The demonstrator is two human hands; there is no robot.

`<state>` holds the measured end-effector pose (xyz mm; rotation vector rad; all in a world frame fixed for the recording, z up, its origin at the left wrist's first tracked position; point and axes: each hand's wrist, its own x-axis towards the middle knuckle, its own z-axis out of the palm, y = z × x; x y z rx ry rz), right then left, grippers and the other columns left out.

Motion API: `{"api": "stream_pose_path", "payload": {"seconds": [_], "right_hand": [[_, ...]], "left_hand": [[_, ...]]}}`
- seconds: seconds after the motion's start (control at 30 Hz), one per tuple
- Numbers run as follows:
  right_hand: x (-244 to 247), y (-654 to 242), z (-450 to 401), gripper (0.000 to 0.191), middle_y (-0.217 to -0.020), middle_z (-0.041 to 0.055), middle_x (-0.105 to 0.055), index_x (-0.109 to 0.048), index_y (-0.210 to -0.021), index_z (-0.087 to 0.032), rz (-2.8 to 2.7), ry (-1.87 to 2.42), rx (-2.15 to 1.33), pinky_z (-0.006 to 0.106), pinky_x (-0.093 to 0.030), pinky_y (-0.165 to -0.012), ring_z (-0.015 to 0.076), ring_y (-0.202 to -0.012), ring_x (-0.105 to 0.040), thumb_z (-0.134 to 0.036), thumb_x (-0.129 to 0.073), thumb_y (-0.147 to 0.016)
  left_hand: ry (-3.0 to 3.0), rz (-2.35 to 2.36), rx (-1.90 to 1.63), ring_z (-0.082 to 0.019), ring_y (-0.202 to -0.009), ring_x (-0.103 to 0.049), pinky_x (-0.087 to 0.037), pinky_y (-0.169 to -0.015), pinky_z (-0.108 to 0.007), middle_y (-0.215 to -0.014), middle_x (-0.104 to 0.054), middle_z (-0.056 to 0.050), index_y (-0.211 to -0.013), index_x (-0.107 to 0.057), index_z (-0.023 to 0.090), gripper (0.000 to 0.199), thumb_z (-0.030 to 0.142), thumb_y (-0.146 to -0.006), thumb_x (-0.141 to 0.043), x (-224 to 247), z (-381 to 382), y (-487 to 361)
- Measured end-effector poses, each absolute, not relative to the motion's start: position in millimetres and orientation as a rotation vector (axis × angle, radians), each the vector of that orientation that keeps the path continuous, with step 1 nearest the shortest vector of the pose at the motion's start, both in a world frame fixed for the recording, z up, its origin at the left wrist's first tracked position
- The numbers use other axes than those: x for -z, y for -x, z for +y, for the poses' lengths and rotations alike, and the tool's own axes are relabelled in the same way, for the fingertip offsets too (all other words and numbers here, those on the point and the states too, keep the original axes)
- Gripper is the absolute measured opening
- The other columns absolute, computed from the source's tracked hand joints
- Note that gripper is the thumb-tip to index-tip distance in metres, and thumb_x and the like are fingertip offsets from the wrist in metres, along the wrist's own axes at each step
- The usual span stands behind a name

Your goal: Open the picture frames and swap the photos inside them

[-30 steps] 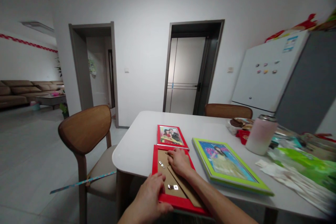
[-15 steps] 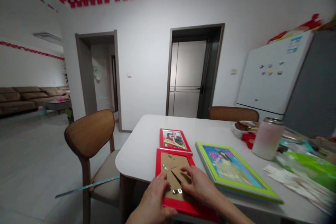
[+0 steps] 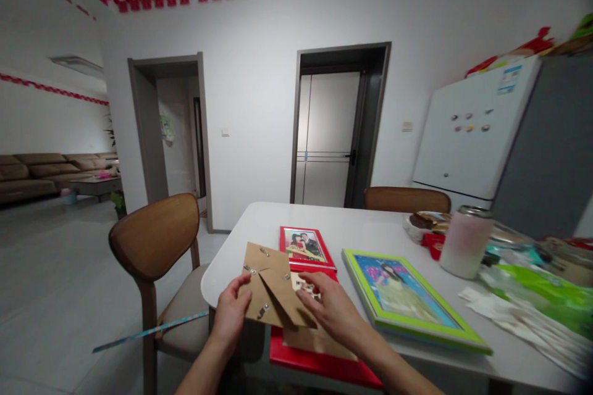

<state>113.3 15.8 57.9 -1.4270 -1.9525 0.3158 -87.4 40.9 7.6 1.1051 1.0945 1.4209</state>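
Observation:
A brown backing board (image 3: 269, 278) with metal clips and a stand flap is raised and tilted over the table's near edge. My left hand (image 3: 231, 308) grips its left edge between thumb and fingers. Near the board's right edge is my right hand (image 3: 327, 305), its fingers bent; whether they grip the board is unclear. Beneath lies a red frame (image 3: 319, 361), partly covered by the board and my right hand, with brownish paper showing inside. Behind it, a red-framed couple photo (image 3: 306, 247) lies face up. A green-framed portrait (image 3: 410, 296) rests to the right.
On the right of the white table (image 3: 370, 225) stand a pink and white bottle (image 3: 466, 244), white gloves (image 3: 514, 327) and green plastic packaging (image 3: 542, 290). One wooden chair (image 3: 160, 237) is at the left, another (image 3: 407, 199) behind the table. A patterned strip (image 3: 152, 332) crosses the left seat.
The backing board has come up out of the red frame and moved left with my left hand. The frame's inside now shows beneath it. My right hand has shifted slightly up and left.

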Motion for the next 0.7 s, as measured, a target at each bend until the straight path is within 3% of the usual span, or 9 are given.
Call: {"api": "stream_pose_path", "payload": {"seconds": [0.13,0.27,0.43,0.6,0.7], "right_hand": [[-35.5,-150.1,15.0,0.039,-0.100,0.0121,-0.058,-0.054,-0.104,-0.013,-1.949,1.697,-0.230,0.030,-0.037,-0.081,0.0211,-0.093,-0.053,-0.033,-0.041,-0.073],[-19.1,-171.6,5.6,0.040,-0.099,0.0133,-0.058,-0.052,-0.107,-0.013,-1.950,1.928,-0.201,0.030,-0.038,-0.080,0.0221,-0.090,-0.054,-0.030,-0.043,-0.071],[-16.8,-167.8,1.0,0.047,-0.098,0.0166,-0.060,-0.046,-0.112,-0.008,-1.954,1.972,-0.266,0.031,-0.039,-0.077,0.0245,-0.090,-0.056,-0.023,-0.043,-0.068],[-13.5,-169.4,5.6,0.051,-0.099,0.0170,-0.060,-0.045,-0.112,-0.006,-1.829,1.888,-0.325,0.030,-0.040,-0.077,0.0237,-0.089,-0.056,-0.017,-0.041,-0.062],[-14.7,-170.8,3.5,0.061,-0.080,0.0109,-0.065,-0.035,-0.120,-0.007,-1.620,1.811,-0.592,0.028,-0.044,-0.065,0.0206,-0.071,-0.060,-0.018,-0.039,-0.060]], "left_hand": [[-1.106,1.216,-1.366,-0.013,-0.065,-0.061,-0.047,-0.061,-0.024,-0.080,-0.064,-0.003,-0.095,-0.052,0.014,0.029,0.014,-0.066,-0.051,-4.5,44.6,124.5],[-1.217,1.331,-1.270,-0.014,-0.066,-0.061,-0.047,-0.062,-0.025,-0.079,-0.065,-0.003,-0.095,-0.052,0.012,0.031,0.010,-0.064,-0.050,0.6,47.4,143.5],[-1.466,1.586,-1.228,-0.019,-0.085,-0.058,-0.042,-0.076,-0.029,-0.089,-0.062,-0.005,-0.094,-0.053,0.014,0.032,0.013,-0.061,-0.053,4.3,49.2,147.5],[-1.707,1.787,-1.241,-0.023,-0.108,-0.042,-0.027,-0.093,-0.036,-0.112,-0.050,-0.008,-0.100,-0.051,0.017,0.038,0.015,-0.061,-0.055,8.1,42.6,140.7],[-1.929,1.880,-1.193,-0.022,-0.112,-0.038,-0.026,-0.095,-0.036,-0.116,-0.047,-0.010,-0.101,-0.051,0.015,0.037,0.015,-0.064,-0.051,7.6,39.2,127.5]]}}
